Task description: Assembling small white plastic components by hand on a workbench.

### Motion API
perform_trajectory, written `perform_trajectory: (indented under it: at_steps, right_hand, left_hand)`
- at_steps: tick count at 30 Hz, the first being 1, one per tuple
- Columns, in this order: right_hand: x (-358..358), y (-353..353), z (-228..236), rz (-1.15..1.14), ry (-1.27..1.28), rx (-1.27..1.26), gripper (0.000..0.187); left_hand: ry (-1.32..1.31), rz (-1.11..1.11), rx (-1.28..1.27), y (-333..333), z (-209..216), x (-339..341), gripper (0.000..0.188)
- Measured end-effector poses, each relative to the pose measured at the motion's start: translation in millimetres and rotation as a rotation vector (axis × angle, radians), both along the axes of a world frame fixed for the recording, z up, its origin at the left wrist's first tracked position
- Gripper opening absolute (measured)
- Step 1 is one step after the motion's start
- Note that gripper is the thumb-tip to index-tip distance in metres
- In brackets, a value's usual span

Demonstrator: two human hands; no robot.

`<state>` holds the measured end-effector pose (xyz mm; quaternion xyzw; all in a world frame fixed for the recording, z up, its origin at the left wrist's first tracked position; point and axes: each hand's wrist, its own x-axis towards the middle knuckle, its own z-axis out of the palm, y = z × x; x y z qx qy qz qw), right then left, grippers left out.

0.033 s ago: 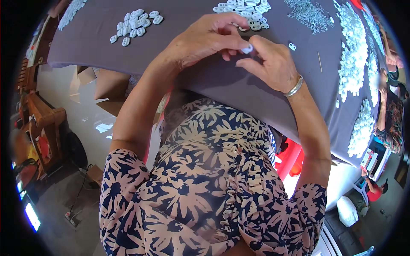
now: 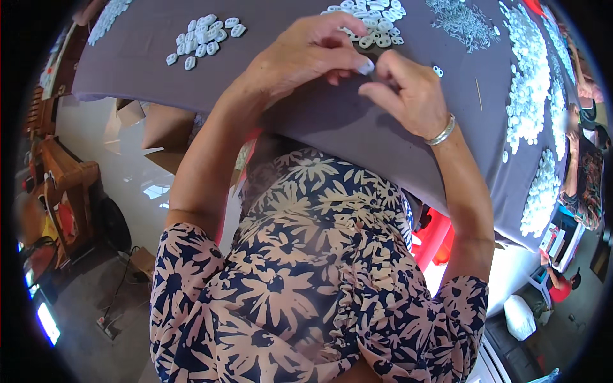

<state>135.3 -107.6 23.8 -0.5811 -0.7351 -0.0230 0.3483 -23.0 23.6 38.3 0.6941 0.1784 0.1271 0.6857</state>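
My left hand pinches a small white oval plastic piece between thumb and fingertips above the table's near part. Just right of it is my right hand, with a silver bracelet at the wrist. Its thumb and index finger are apart, pointing toward the piece, and I see nothing between them; the other fingers are curled and partly hidden. Beyond the hands lies a pile of similar white pieces with holes. One loose two-holed piece rests beside my right hand.
A dark cloth-covered table bears another group of white pieces at left. Small clear slivers lie at the back right, a thin stick nearer. Long white heaps line the right side, where other people sit.
My right hand has drawn slightly right, its index finger now apart from the white piece. My left hand has shifted a little left and still holds the piece.
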Motion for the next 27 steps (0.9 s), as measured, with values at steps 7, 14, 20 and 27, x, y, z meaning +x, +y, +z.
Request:
perform_trajectory:
  at_steps: [7, 14, 20, 27]
  right_hand:
    - [28.3, 2.5, 1.8, -0.321, 0.327, 0.145, 0.015]
    - [25.2, 13.1, 0.3, -0.202, 0.097, 0.013, 0.021]
    - [4.1, 45.8, 7.7, -0.044, -0.090, -0.005, 0.030]
    - [0.6, 58.1, -6.9, -0.024, -0.192, -0.048, 0.022]
  left_hand:
    - [0.257, 0.315, 0.850, 66.5, 8.5, -37.3, 0.013]
    - [0.111, 0.658, 1.475, 55.1, 32.4, -28.8, 0.006]
    - [-0.062, 0.537, 1.016, 50.4, 7.6, -19.7, 0.008]
    - [0.020, 0.475, 0.946, 38.0, -12.3, -5.6, 0.010]
